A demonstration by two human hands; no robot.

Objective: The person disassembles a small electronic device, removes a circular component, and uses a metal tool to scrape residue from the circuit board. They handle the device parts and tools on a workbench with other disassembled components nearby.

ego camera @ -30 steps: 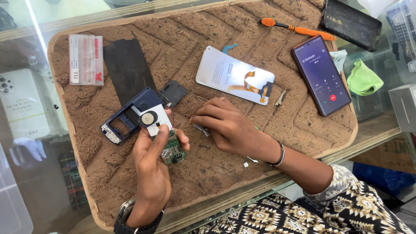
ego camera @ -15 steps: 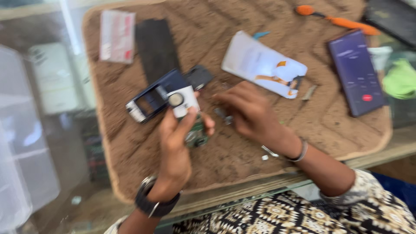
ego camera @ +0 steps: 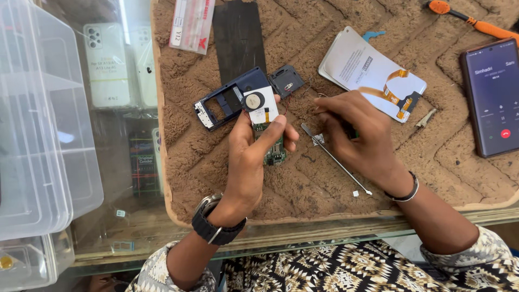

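Glass counter (ego camera: 124, 162) showing boxed stock lying beneath, daylight glinting off top. Wooden edge strip (ego camera: 303, 230) running along near side. Clear plastic bins (ego camera: 38, 135) sitting at left. Brown ridged work mat (ego camera: 432, 157) covering most of counter.

Left hand (ego camera: 250, 162): raised palm-down from lower centre, fingers curled closed in a grip, thumb pressed alongside, wrist bent slightly inward. Right hand (ego camera: 354, 132): entering from lower right, knuckles up, fingers bunched together and pointing left, forearm angled diagonally.
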